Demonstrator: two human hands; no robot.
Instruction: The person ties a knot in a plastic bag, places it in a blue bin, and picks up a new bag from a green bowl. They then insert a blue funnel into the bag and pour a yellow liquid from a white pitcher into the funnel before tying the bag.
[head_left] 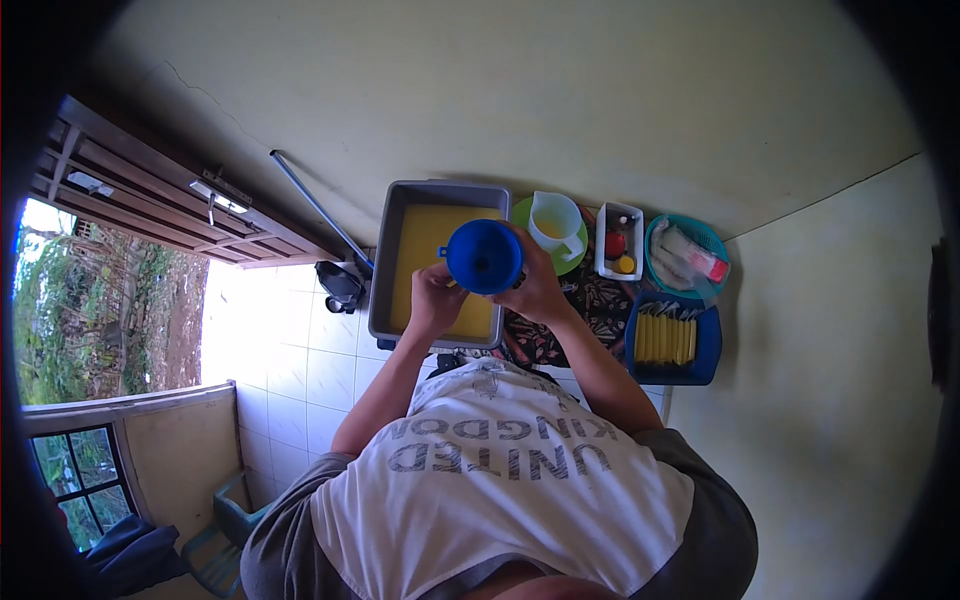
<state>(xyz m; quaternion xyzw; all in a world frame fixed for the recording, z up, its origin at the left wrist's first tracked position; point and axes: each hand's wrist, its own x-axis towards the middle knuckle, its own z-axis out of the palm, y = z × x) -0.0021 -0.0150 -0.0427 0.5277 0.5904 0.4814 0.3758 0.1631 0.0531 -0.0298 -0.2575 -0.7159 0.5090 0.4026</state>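
A blue funnel (484, 257) is held up over the right part of a grey tub (379, 270) of yellow liquid (420, 228). My right hand (532, 278) is closed around the funnel's right side, its fingers partly hidden behind the rim. Just below the funnel's left edge, my left hand (437, 296) has its fingers bent together; what they pinch, if anything, is hidden by the funnel. A translucent measuring jug (553, 218) stands on a green plate (570, 265) to the right of my hands.
A white tray (619, 268) holds red and yellow items. Beside it are a teal basket (690, 222) with plastic bags and a blue bin (707, 345) of filled yellow tubes (664, 338). A pole (318, 207) leans left of the tub, near an open door (165, 180).
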